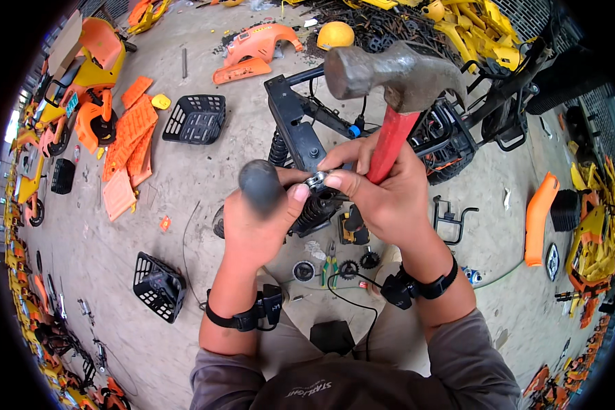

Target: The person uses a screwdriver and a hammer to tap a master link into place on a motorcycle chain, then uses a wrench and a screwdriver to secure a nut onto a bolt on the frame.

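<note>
While you were crouched over the black scooter frame (295,123) on the concrete floor (205,205), both your hands were full. Your right hand (383,198) was clamped on the red handle of the steel hammer (395,75), head up and clear of the work, and its thumb and forefinger also pinched a small silver nut or bearing (316,180) — too small to say which. Your left hand (256,225) was closed tight round a dark grey rounded grip (260,183); the tool under it was hidden, so I couldn't tell what it was. The silver part sat between the two hands, right above the coil-spring shock absorber (314,212) at the frame's lower end.

Progress, as a judgement: teardown looked well under way. The frame was already bare of body panels; orange panels (131,133) lay stacked to the left, two black baskets (197,118) (158,285) were off and lying apart, and an orange fender (538,217) lay to the right. Small sprockets (359,263) and green-handled pliers (330,263) were on the floor just below your hands. The shock appeared still mounted on the frame, and the yellow scooter parts (471,27) piled beyond looked unsorted. The hammer wasn't touching anything at that instant.
</note>
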{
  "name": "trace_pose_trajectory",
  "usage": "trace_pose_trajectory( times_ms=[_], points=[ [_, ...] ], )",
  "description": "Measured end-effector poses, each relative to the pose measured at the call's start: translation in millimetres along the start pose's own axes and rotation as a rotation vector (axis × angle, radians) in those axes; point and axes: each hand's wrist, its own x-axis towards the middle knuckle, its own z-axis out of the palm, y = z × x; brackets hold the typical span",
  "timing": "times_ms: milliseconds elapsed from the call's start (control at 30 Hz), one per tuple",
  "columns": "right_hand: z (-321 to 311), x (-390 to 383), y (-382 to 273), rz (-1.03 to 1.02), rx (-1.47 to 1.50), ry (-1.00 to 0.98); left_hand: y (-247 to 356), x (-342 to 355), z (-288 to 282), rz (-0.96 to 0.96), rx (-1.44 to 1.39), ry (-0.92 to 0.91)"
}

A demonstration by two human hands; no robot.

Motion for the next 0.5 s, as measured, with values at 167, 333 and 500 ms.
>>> trace_pose_trajectory(
  times_ms=[167, 333, 500],
  points=[
    [4.5, -0.3, -10.1, 0.082, -0.128, -0.005, 4.9, 1.1, -3.1, -0.053, -0.014, -0.047],
    [5.4, -0.7, -5.6, 0.022, -0.17, -0.013, 3.0, 1.1, -5.4, -0.141, -0.041, -0.085],
    [9.8, -0.5, -19.1, 0.035, -0.254, -0.029, 7.3, 5.3, -2.5, -0.024, 0.112, -0.049]
  ],
)
